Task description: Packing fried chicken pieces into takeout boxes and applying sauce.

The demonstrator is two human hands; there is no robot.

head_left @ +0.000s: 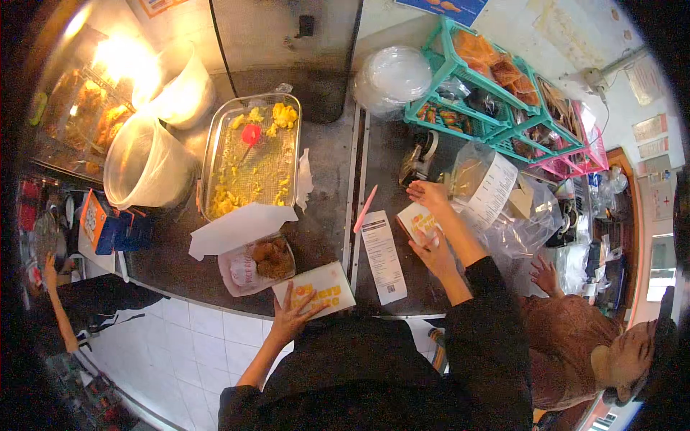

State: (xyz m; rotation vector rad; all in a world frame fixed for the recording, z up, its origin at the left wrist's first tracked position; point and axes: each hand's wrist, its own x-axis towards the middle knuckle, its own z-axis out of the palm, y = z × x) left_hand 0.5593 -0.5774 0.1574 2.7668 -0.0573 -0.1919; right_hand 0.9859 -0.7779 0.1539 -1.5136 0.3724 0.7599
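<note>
My left hand (298, 303) grips a printed paperboard carton (326, 285) at the counter's front edge. Against that carton stands an open food box (245, 283), holding fried chicken (274, 257) and a wrapped portion (242, 268). White paper (237, 231) lies along its far side. On the right, an upper hand (429, 195) and a lower hand (433, 252), both from black sleeves, touch a smaller printed carton (419, 220). Which of these is my right hand I cannot tell. Beside that carton lie a printed receipt (384, 258) and a pink pen (366, 207).
A wire-lined tray (253, 156) holds yellow crumbs and a red-headed utensil. Plastic tubs (145, 161) stand left, near a lit food case (81, 118). A tape dispenser (418, 159), bagged food (485, 188) and teal baskets (458, 108) sit right. Co-workers (577, 345) (51, 275) flank me.
</note>
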